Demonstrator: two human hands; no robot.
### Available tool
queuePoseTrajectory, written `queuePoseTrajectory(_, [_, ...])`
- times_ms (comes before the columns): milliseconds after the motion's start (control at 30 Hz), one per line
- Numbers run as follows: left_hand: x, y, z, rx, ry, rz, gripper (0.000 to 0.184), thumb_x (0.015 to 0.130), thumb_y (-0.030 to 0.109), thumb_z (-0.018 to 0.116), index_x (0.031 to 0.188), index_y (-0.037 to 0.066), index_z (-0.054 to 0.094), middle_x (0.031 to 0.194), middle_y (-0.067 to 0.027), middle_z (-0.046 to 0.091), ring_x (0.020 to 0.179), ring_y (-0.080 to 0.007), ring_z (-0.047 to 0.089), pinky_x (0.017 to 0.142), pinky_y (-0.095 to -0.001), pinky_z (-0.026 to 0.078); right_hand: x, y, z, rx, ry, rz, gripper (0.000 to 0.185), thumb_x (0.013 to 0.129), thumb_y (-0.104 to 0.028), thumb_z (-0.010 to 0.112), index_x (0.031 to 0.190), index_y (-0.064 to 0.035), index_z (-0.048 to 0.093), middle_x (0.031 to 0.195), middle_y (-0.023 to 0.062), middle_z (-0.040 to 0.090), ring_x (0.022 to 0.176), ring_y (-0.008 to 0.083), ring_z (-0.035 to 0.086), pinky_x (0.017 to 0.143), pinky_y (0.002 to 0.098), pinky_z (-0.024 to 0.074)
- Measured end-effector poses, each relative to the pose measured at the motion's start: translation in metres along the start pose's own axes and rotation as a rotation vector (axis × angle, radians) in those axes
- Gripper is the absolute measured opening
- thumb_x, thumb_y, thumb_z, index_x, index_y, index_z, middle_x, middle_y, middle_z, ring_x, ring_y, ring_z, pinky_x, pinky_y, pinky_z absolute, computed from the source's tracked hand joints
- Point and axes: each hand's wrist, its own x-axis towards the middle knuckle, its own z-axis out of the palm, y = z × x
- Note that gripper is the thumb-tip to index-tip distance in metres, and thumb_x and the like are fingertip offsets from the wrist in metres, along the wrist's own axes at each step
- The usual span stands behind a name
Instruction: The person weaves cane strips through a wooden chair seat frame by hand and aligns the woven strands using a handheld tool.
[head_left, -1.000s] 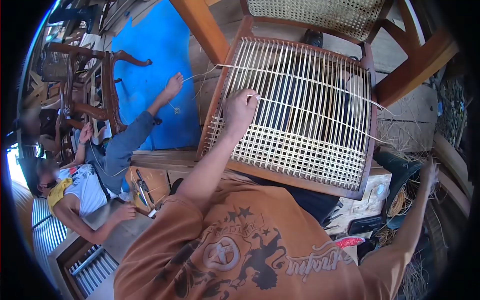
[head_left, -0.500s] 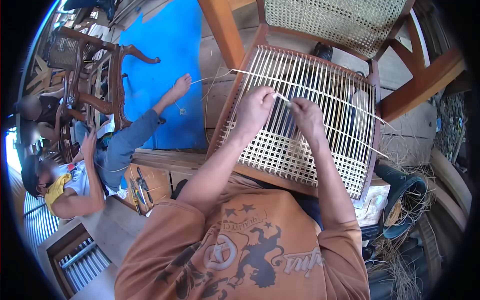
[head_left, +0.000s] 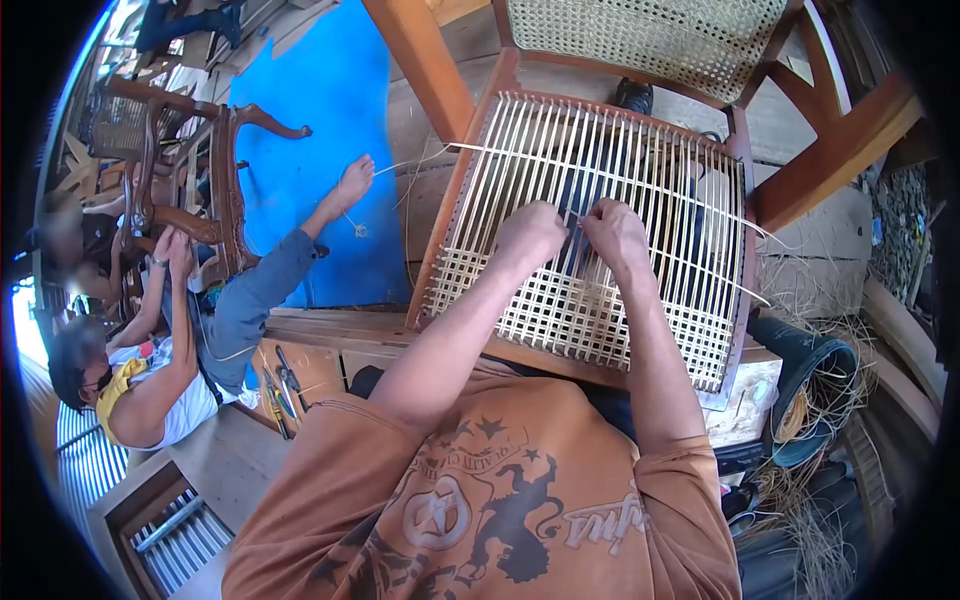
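A wooden chair seat frame (head_left: 428, 272) lies before me, strung with pale cane strands (head_left: 520, 130). Close-woven open squares (head_left: 560, 305) fill the part nearest me; farther off, mostly parallel strands run away from me, with a couple of long crosswise strands through them. My left hand (head_left: 533, 236) is closed over the middle of the seat. Beside it, a small gap apart, my right hand (head_left: 617, 236) is closed too, thumb and fingers pinched. A short bit of cane strand (head_left: 574, 217) shows between them, its ends hidden in my fingers.
The chair's caned back (head_left: 640, 40) rises beyond the seat. At left a co-worker (head_left: 150, 390) sits by a carved chair (head_left: 225, 170), one foot over a blue sheet (head_left: 300, 90). Hand tools (head_left: 285, 385) lie on a board. A dark bucket (head_left: 810, 385) with cane scraps stands right.
My hands have lowered slightly toward the woven part, and my left hand has turned knuckles up. The view has shifted a little. The co-worker's hands have come together near the carved chair.
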Motion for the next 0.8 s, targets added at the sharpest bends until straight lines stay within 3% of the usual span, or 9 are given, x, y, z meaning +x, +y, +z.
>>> queuePoseTrajectory(67, [0.008,-0.008,0.000,-0.115,-0.043,-0.006,0.017,0.084,0.021,0.066,0.091,0.007,0.073,0.079,-0.0139,0.070,0.073,-0.0202,0.067,0.073,-0.0347,0.052,0.001,-0.005,-0.004,-0.047,-0.053,0.055,0.025,0.080,-0.016,0.057,0.097,-0.0018,0.067,0.098,0.0217,0.067,0.092,0.0316,0.067,0.085,0.0405,0.0515])
queuePoseTrajectory(100, [0.010,-0.010,-0.001,-0.154,-0.094,-0.018,0.019,0.084,0.023,0.065,0.091,0.006,0.071,0.089,-0.0138,0.071,0.081,-0.0232,0.068,0.078,-0.0361,0.052,0.000,-0.006,-0.006,-0.033,-0.074,0.065,0.025,0.080,-0.016,0.057,0.098,-0.0018,0.067,0.100,0.0218,0.067,0.093,0.0316,0.066,0.085,0.0405,0.0514])
queuePoseTrajectory(333, [0.006,-0.010,0.000,-0.187,-0.038,0.001,0.016,0.085,0.016,0.061,0.092,0.004,0.070,0.082,-0.0132,0.069,0.079,-0.0176,0.066,0.076,-0.0332,0.051,0.002,-0.008,-0.008,-0.101,-0.089,0.029,0.027,0.078,-0.013,0.054,0.099,-0.0014,0.067,0.106,0.0206,0.066,0.099,0.0330,0.065,0.088,0.0398,0.0510])
queuePoseTrajectory(367, [0.006,-0.009,-0.001,-0.182,-0.070,-0.029,0.018,0.085,0.016,0.060,0.096,0.005,0.069,0.089,-0.0136,0.070,0.084,-0.0185,0.066,0.080,-0.0334,0.051,0.002,-0.010,-0.010,-0.118,-0.102,0.030,0.027,0.078,-0.013,0.054,0.099,-0.0014,0.067,0.107,0.0203,0.066,0.099,0.0333,0.065,0.088,0.0396,0.0510])
queuePoseTrajectory(467, [-0.002,-0.012,-0.001,-0.147,0.001,0.076,0.020,0.087,0.020,0.059,0.095,0.006,0.070,0.089,-0.0178,0.069,0.081,-0.0267,0.067,0.080,-0.0363,0.051,0.005,-0.012,-0.001,-0.173,-0.084,0.074,0.024,0.083,-0.013,0.054,0.099,-0.0026,0.068,0.107,0.0176,0.067,0.101,0.0315,0.065,0.089,0.0403,0.0511])
queuePoseTrajectory(500, [-0.006,-0.016,0.005,-0.089,0.149,0.180,0.020,0.087,0.020,0.058,0.093,0.005,0.070,0.092,-0.0194,0.068,0.082,-0.0324,0.067,0.079,-0.0405,0.052,0.005,-0.012,0.006,-0.211,-0.038,0.046,0.024,0.084,-0.013,0.054,0.100,-0.0032,0.068,0.108,0.0168,0.066,0.102,0.0313,0.064,0.089,0.0400,0.0511])
queuePoseTrajectory(567, [-0.007,-0.020,0.012,0.071,0.227,0.194,0.019,0.087,0.020,0.059,0.092,0.005,0.070,0.094,-0.0198,0.067,0.084,-0.0339,0.067,0.079,-0.0430,0.052,0.004,-0.011,0.017,-0.289,0.056,-0.006,0.023,0.087,-0.014,0.054,0.102,-0.0042,0.068,0.110,0.0153,0.066,0.104,0.0309,0.063,0.089,0.0393,0.0510])
queuePoseTrajectory(700, [-0.012,-0.013,0.011,0.206,0.258,0.157,0.018,0.085,0.016,0.060,0.098,0.006,0.069,0.098,-0.0206,0.064,0.085,-0.0345,0.066,0.078,-0.0454,0.052,0.007,-0.018,0.014,-0.313,-0.030,0.066,0.027,0.089,-0.013,0.054,0.112,-0.0036,0.065,0.116,0.0134,0.064,0.110,0.0292,0.060,0.090,0.0389,0.0509])
queuePoseTrajectory(800, [-0.005,-0.011,0.021,0.206,0.343,0.172,0.021,0.083,0.009,0.061,0.104,0.007,0.066,0.106,-0.0167,0.061,0.087,-0.0328,0.065,0.079,-0.0441,0.052,0.014,-0.009,0.027,-0.372,0.118,0.007,0.021,0.085,-0.023,0.062,0.090,-0.0031,0.069,0.090,0.0169,0.068,0.085,0.0318,0.068,0.075,0.0413,0.0556])
